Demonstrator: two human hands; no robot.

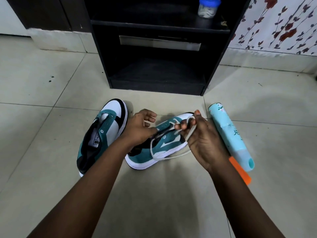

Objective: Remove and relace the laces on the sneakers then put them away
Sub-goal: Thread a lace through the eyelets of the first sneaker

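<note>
Above the sneaker (164,145), right hand (202,140) pinches white lace (171,157)

Two sneakers lie on the floor (51,169) before the cabinet (159,48). The left sneaker (106,127) lies left of the right sneaker (159,146), just beside it. The left hand (139,127) is between and above them. The right hand (200,138) is over the right sneaker, with the lace (171,156) around its fingers. The spray can (231,134) lies on its side right of this hand. A jar (208,6) stands on the cabinet's upper shelf, at the right side.
</note>
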